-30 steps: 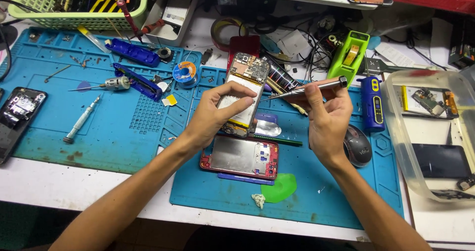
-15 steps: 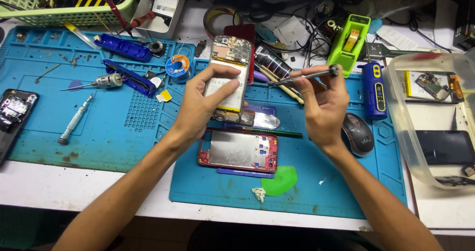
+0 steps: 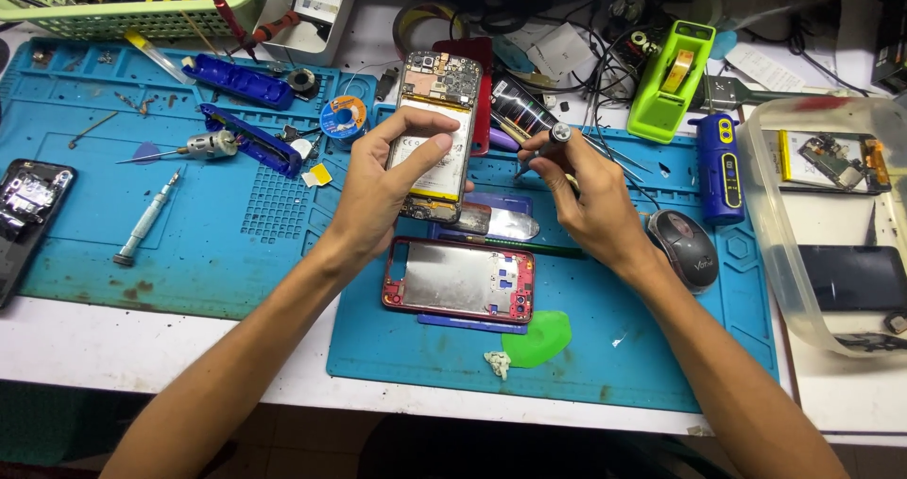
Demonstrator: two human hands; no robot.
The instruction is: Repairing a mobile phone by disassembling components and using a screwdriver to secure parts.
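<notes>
1. Since a second ago the opened phone [image 3: 433, 129] has risen from lying low over the mat to standing nearly upright in front of the camera, its bare circuit board and battery facing up. The screwdriver [image 3: 546, 145] has swung from lying level across the right hand to pointing down and leftward, its tip now close to the phone's right edge. To my eye, that puts tool and phone in line for work on the board side.

2. The left hand [image 3: 378, 196] is closed around the phone: thumb across the battery, fingers curled behind its back edge. The phone is held clear of the blue mat [image 3: 189, 233], above the red phone frame [image 3: 458, 281] that lies flat on it.

3. The right hand [image 3: 590, 205] is pinched shut on the screwdriver, fingertips near its silver cap, the remaining fingers folded in. It is just beside the phone, not touching it.

4. Near the right wrist sits a dark mouse [image 3: 685, 249]; a green plastic pick [image 3: 539, 339] lies below the frame.
</notes>
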